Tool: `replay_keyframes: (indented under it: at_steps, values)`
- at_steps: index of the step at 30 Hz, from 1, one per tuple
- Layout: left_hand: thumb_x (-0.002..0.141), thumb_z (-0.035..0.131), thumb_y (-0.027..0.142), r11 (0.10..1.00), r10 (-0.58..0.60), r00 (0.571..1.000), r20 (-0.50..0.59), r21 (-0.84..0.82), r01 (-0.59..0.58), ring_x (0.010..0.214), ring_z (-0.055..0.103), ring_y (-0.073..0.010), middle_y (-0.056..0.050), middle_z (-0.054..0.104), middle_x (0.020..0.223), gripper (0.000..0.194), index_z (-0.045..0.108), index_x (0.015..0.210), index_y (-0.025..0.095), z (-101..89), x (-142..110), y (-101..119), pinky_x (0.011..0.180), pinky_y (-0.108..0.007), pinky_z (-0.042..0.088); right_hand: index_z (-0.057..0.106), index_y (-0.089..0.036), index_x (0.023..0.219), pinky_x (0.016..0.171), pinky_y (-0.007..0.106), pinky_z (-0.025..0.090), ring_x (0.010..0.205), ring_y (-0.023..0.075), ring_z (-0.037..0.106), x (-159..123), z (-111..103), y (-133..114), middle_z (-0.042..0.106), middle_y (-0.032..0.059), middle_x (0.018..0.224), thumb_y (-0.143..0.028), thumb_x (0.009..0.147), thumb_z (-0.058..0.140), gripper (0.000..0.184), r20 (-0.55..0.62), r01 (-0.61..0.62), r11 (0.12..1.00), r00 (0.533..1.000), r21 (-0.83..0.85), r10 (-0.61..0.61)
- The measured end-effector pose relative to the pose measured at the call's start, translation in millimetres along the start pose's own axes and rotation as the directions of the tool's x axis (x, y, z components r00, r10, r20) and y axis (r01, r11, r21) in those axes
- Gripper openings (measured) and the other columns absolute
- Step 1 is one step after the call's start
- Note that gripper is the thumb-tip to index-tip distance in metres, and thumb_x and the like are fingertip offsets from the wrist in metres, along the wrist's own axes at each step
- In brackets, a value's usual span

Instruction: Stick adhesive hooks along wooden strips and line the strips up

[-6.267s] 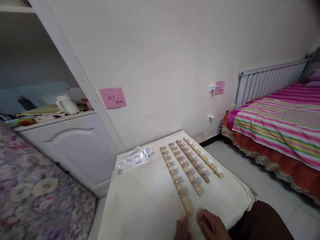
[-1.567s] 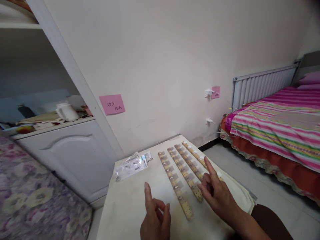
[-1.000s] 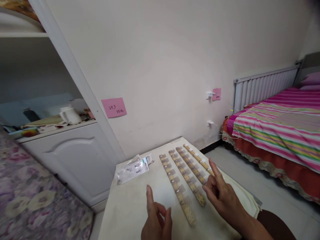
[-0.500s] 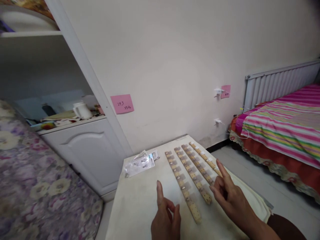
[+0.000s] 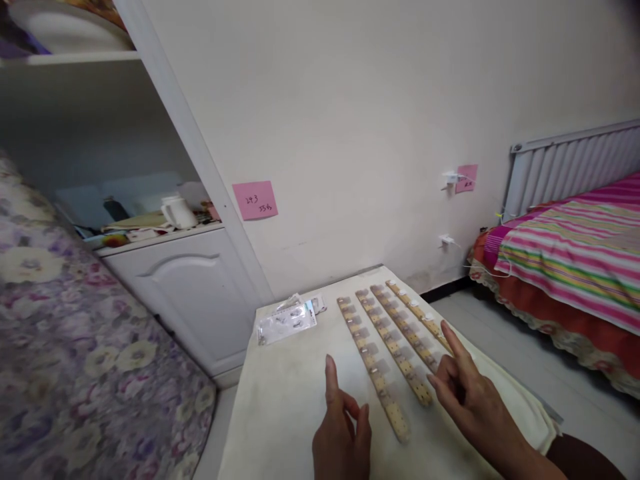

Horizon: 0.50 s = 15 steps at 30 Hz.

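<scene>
Several long wooden strips (image 5: 373,367) with small pieces along them lie side by side on a cream-covered table (image 5: 280,413). My left hand (image 5: 343,433) hovers over the table's near edge, left of the strips, its forefinger stretched up and the other fingers loosely bent, holding nothing. My right hand (image 5: 470,400) hovers over the near ends of the right-hand strips (image 5: 415,320), forefinger pointing forward, also holding nothing. A few clear plastic packets (image 5: 287,321) lie at the table's far left corner.
A white cabinet (image 5: 190,293) with a jug (image 5: 175,211) on its shelf stands to the left. A pink note (image 5: 255,199) is stuck on the wall. Floral fabric (image 5: 75,347) fills the left side. A striped bed (image 5: 575,253) and radiator (image 5: 570,167) stand on the right.
Both hands rose from the table's near edge and now hover with forefingers out. The view has swung left over the last second; the strips and packets lie as before.
</scene>
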<state>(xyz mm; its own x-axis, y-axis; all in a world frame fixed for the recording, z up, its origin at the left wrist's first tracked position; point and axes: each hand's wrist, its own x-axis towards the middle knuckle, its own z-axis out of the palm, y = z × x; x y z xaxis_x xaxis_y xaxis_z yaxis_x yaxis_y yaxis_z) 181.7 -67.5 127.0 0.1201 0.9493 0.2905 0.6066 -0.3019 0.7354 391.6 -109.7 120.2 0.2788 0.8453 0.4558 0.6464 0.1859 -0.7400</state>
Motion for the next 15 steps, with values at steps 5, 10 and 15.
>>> replay_keyframes:
  at_steps: [5, 10, 15]
  values:
    - [0.086, 0.039, 0.033, 0.999, -0.032, 0.999, 0.036, 0.0, 0.032, 0.051, 0.05, -0.0116, 0.006, 0.052, 0.071, 0.071, 0.002, 0.146, 0.022, 0.9, 0.9, -5.3, 0.054, -0.024, 0.041, 0.009, -0.018, 0.147, 0.056, 0.024, 0.044, 0.052, 0.0131, 0.05, -2.4, 1.3, -2.2, 0.046, -0.006, 0.063, -0.033, 0.091, 0.042, 0.066, 0.006, -0.049, 0.999, 0.999, 0.02, 0.048]
    - [0.086, 0.038, 0.037, 0.998, -0.045, 0.987, 0.156, 0.039, 0.039, 0.057, 0.056, -0.0133, 0.002, 0.06, 0.076, 0.054, 0.036, 0.137, 0.021, 22.0, -8.3, -46.4, 0.061, -0.027, 0.046, 0.053, -0.021, 0.115, 0.06, 0.026, 0.045, 0.06, 0.0152, 0.058, -25.2, 36.6, 32.0, 0.06, -0.0021, 0.069, -0.039, 0.086, 0.049, 0.034, 0.173, -0.164, 0.986, 0.971, -0.038, 0.168]
    - [0.084, 0.039, 0.031, 0.995, -0.063, 0.959, 0.278, 0.094, 0.039, 0.082, 0.064, -0.0175, -0.007, 0.068, 0.097, 0.039, 0.058, 0.115, 0.017, 46.0, -26.9, -101.8, 0.078, -0.03, 0.05, 0.057, -0.022, 0.096, 0.066, 0.028, 0.046, 0.072, 0.0185, 0.064, -60.1, 85.0, 66.3, 0.065, 0.0009, 0.083, -0.039, 0.079, 0.055, 0.024, 0.259, -0.297, 0.936, 0.904, -0.188, 0.339]
